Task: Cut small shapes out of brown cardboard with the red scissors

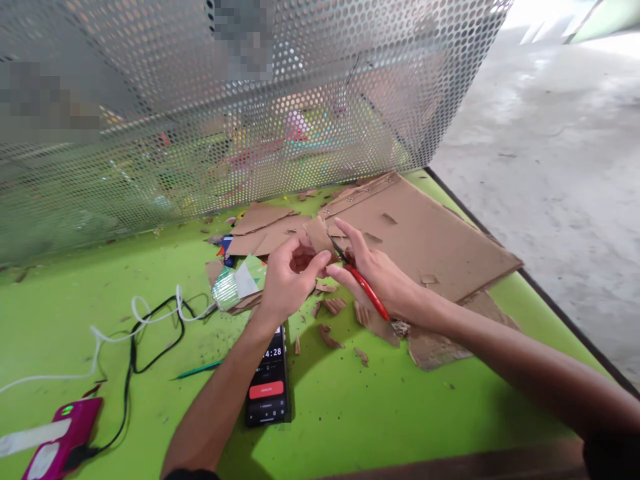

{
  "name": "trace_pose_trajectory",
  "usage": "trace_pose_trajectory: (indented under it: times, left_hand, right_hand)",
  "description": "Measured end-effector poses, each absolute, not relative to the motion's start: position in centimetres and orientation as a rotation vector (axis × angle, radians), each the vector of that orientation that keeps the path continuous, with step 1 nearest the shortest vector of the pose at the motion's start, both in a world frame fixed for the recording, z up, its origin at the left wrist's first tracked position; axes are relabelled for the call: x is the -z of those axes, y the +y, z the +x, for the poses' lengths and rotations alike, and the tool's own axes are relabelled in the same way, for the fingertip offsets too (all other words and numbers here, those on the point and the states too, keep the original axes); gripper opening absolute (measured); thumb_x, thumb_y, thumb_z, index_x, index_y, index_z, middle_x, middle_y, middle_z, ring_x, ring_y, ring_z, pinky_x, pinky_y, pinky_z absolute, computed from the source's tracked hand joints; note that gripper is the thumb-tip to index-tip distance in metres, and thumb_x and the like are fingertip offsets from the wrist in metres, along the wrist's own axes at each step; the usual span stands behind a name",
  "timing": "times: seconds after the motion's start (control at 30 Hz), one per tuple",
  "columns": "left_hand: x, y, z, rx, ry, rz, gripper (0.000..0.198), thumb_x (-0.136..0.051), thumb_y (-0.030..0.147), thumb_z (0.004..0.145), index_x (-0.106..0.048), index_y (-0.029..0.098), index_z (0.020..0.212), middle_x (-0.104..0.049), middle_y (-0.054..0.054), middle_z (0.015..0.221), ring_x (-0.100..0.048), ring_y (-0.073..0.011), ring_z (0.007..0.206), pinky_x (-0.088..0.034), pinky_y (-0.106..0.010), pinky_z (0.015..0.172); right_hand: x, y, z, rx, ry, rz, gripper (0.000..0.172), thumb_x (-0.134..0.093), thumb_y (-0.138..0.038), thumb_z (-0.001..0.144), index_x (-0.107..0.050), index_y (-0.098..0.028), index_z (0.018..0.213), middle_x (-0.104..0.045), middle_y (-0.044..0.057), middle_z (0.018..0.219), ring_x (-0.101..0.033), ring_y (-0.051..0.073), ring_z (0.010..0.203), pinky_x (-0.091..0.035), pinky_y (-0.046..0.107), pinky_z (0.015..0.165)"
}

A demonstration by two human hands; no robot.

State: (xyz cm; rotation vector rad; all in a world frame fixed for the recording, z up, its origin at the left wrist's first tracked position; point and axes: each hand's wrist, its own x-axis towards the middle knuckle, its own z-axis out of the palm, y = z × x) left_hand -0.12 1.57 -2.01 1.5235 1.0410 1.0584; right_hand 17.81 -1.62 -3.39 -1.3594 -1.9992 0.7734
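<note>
My left hand (290,277) pinches a small, bent strip of brown cardboard (320,237) between thumb and fingers. In my right hand (377,273) is a red-handled tool (369,292) with a slim dark tip; whether it is scissors or pliers I cannot tell. Its tip meets the right edge of the strip, and my right index finger stretches out above it. Behind and to the right lies a large flat cardboard sheet (440,243). Torn cardboard scraps (334,307) are strewn below my hands.
A phone (267,393) showing a timer lies by my left forearm. Further left are a green pencil-like stick (197,370), white and black cables (150,320) and a magenta device (67,433). A perforated metal panel (280,113) borders the green table (340,427) at the back.
</note>
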Motion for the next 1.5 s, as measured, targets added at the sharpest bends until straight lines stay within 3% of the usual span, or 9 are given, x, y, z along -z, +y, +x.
trace_pose_trajectory:
  times: [0.23, 0.43, 0.63, 0.83, 1.0, 1.2, 1.5]
  left_hand:
    - [2.0, 1.3, 0.0, -1.0, 1.021, 1.542, 0.018, -0.079, 0.027, 0.083, -0.063, 0.019, 0.082, -0.071, 0.001, 0.074, -0.068, -0.0129, 0.065, -0.057, -0.022, 0.059]
    - [2.2, 1.3, -0.3, -0.947, 1.009, 1.567, 0.019, -0.078, 0.025, 0.085, -0.061, 0.018, 0.082, -0.068, 0.001, 0.073, -0.066, -0.0123, 0.065, -0.056, -0.021, 0.059]
    - [2.3, 1.3, 0.0, -0.953, 0.987, 1.475, 0.029, -0.083, 0.029, 0.08, -0.055, 0.019, 0.078, -0.064, 0.003, 0.069, -0.064, -0.0116, 0.062, -0.057, -0.021, 0.059]
    - [2.1, 1.5, -0.2, -0.906, 0.982, 1.469, 0.028, -0.083, 0.034, 0.081, -0.06, 0.019, 0.083, -0.068, 0.001, 0.071, -0.069, -0.0141, 0.063, -0.061, -0.024, 0.06]
    - [1.6, 1.4, -0.4, -0.894, 1.009, 1.465, 0.027, -0.074, 0.041, 0.09, -0.066, 0.017, 0.099, -0.072, 0.001, 0.069, -0.066, -0.0119, 0.051, -0.059, -0.022, 0.052]
    - [1.7, 1.0, 0.0, -0.934, 1.001, 1.454, 0.026, -0.074, 0.041, 0.092, -0.065, 0.017, 0.098, -0.075, -0.001, 0.076, -0.071, -0.0124, 0.058, -0.061, -0.02, 0.055]
    - [2.2, 0.8, 0.1, -0.951, 0.993, 1.471, 0.027, -0.072, 0.041, 0.094, -0.064, 0.017, 0.101, -0.078, -0.003, 0.084, -0.074, -0.0129, 0.065, -0.061, -0.018, 0.056]
  right_hand:
    - [3.0, -1.6, 18.0, -0.796, -2.017, -1.346, 0.076, -0.037, -0.061, 0.108, -0.026, -0.005, 0.159, -0.072, 0.011, 0.081, -0.069, 0.028, 0.07, -0.051, 0.04, 0.068]
    - [3.0, -1.5, 18.1, -0.79, -2.04, -1.375, 0.073, -0.038, -0.056, 0.109, -0.028, -0.002, 0.157, -0.074, 0.013, 0.082, -0.07, 0.028, 0.067, -0.051, 0.04, 0.066]
    - [3.4, -1.5, 18.0, -0.711, -2.031, -1.382, 0.063, -0.036, -0.056, 0.11, -0.036, -0.009, 0.152, -0.079, 0.016, 0.093, -0.076, 0.031, 0.077, -0.055, 0.041, 0.072]
    - [3.3, -1.7, 17.9, -0.73, -2.052, -1.399, 0.057, -0.036, -0.052, 0.111, -0.043, -0.007, 0.146, -0.079, 0.014, 0.085, -0.073, 0.026, 0.066, -0.052, 0.033, 0.061]
    - [3.1, -1.9, 17.7, -0.738, -2.124, -1.355, 0.053, -0.036, -0.041, 0.111, -0.04, -0.005, 0.149, -0.08, 0.015, 0.088, -0.076, 0.028, 0.071, -0.054, 0.035, 0.065]
    - [3.5, -1.9, 17.7, -0.732, -2.088, -1.356, 0.057, -0.032, -0.046, 0.111, -0.039, -0.006, 0.152, -0.081, 0.018, 0.093, -0.078, 0.028, 0.077, -0.058, 0.038, 0.07]
    - [4.3, -2.1, 17.3, -0.597, -2.037, -1.345, 0.051, -0.032, -0.04, 0.11, -0.044, -0.007, 0.146, -0.08, 0.015, 0.086, -0.075, 0.026, 0.065, -0.054, 0.034, 0.06]
